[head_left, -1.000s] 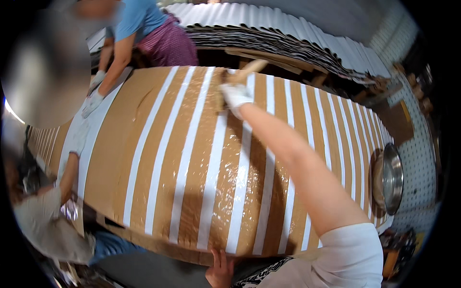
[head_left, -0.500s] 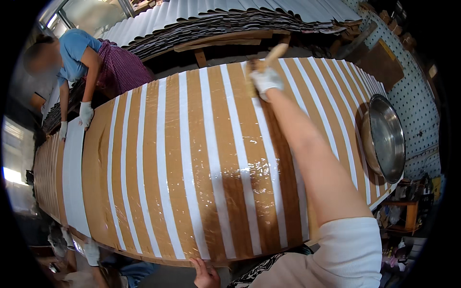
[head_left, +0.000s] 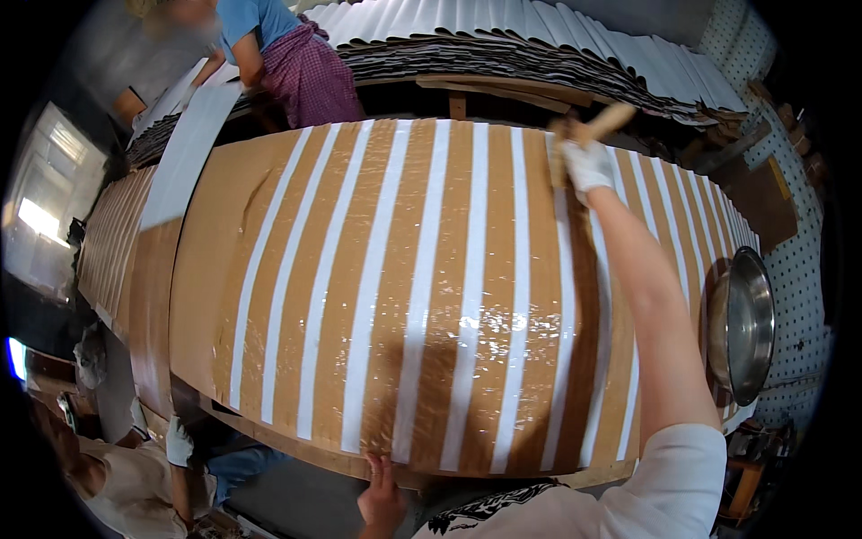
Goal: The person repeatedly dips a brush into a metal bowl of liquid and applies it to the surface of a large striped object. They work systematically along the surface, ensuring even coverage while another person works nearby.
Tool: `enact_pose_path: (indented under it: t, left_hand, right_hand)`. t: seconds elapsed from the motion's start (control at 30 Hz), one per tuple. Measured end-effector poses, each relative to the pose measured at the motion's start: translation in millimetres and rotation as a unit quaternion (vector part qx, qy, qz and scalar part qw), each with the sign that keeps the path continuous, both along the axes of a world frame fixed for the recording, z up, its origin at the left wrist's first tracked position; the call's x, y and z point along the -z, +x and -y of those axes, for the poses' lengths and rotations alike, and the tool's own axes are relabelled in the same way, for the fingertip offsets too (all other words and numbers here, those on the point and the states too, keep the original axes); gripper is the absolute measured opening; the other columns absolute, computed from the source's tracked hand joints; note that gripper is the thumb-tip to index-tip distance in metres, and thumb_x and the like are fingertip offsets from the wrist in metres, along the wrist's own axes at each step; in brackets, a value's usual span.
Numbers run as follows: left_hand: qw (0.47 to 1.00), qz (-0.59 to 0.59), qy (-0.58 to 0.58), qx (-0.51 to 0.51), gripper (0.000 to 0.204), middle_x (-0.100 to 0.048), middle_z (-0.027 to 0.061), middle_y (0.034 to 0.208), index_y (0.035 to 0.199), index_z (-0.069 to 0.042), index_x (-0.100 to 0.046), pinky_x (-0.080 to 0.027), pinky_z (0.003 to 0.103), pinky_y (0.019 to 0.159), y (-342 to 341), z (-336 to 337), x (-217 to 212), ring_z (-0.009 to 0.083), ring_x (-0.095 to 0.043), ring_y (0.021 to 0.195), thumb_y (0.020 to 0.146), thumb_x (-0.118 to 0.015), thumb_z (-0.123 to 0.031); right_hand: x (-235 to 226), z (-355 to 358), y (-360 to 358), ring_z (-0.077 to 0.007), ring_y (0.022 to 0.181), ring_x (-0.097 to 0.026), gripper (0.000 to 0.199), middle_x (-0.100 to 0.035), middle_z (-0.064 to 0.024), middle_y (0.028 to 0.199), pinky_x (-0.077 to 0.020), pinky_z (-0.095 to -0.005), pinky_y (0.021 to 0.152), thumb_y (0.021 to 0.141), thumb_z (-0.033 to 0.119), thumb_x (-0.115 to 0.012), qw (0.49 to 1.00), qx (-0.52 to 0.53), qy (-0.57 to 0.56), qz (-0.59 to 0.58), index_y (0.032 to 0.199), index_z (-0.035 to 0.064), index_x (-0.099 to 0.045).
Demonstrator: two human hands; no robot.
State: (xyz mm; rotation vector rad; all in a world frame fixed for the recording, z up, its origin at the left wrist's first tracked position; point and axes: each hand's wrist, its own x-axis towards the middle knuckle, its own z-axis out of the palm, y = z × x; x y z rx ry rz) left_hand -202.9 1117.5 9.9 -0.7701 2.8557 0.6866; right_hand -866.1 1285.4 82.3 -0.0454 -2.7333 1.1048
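Observation:
My gloved right hand [head_left: 588,168] grips a wide brush [head_left: 603,124] with a pale wooden handle. Its bristles lie at the far edge of a broad layer of fanned brown sheets [head_left: 453,269] with white strips between them. A glossy wet film covers much of the middle. A darker brown band [head_left: 585,305] runs from below the brush toward me. Down at the near edge, my bare left hand [head_left: 382,496] rests its outstretched fingertips on the border of the sheets, holding nothing.
A metal basin [head_left: 743,325] stands on the sheets at the right end. Behind the table lies a tall stack of white-topped sheets [head_left: 557,40]. Two co-workers handle a long white-and-brown sheet [head_left: 190,162] at left: one in blue [head_left: 251,36], one nearer with a gloved hand [head_left: 180,442].
The whole view has shifted, moving the table rightward in the picture. At left, the co-workers' sheet has slid toward the far side, showing its brown part. My brush stays near the far edge.

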Motion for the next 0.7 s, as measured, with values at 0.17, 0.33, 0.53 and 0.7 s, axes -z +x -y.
enact_pose_path:
  t: [0.17,0.33,0.53,0.7]
  left_hand:
    - [0.997,0.061,0.05,-0.009,0.071,-0.025,0.0179,0.156,0.149,-0.008,-0.031,-0.049,0.04,0.047,5.5,-3.8,3.4,0.0347,-0.062,0.063,0.083,-0.056,-0.012]
    - [0.988,0.131,0.081,-0.03,0.072,-0.026,0.0218,0.154,0.151,-0.008,-0.028,-0.046,0.036,0.044,-8.0,-3.3,4.2,0.0322,-0.06,0.061,0.085,-0.058,-0.016]
    - [1.0,-0.024,0.017,0.011,0.07,-0.03,0.0234,0.152,0.149,-0.007,-0.032,-0.049,0.036,0.048,10.3,-1.4,32.1,0.033,-0.063,0.069,0.085,-0.057,-0.016]
    - [0.999,-0.019,-0.041,0.027,0.07,-0.03,0.0236,0.152,0.147,-0.006,-0.034,-0.051,0.038,0.052,2.2,-2.3,26.3,0.0338,-0.065,0.075,0.081,-0.057,-0.013]
  right_hand:
    - [-7.1,278.5,103.0,-0.0345,0.095,-0.066,0.045,-0.067,-0.0227,0.101,-0.0521,-0.042,0.082,0.086,0.041,-0.052,0.954,-0.282,-0.037,0.099,0.102,0.0016,-0.067]
    - [5.3,354.8,149.6,-0.0365,0.1,-0.065,0.046,-0.067,-0.0229,0.105,-0.0508,-0.0437,0.087,0.085,0.04,-0.053,0.95,-0.308,-0.01,0.052,0.104,0.0011,-0.066]
    - [9.6,172.4,36.9,-0.0367,0.1,-0.065,0.046,-0.067,-0.0216,0.108,-0.051,-0.0431,0.085,0.083,0.038,-0.055,0.989,-0.109,-0.03,0.095,0.112,0.0031,-0.063]
    - [42.1,-94.0,-7.0,-0.0327,0.103,-0.064,0.055,-0.068,-0.0176,0.108,-0.0494,-0.0413,0.085,0.075,0.045,-0.062,0.98,0.182,0.0,0.076,0.113,0.005,-0.065]
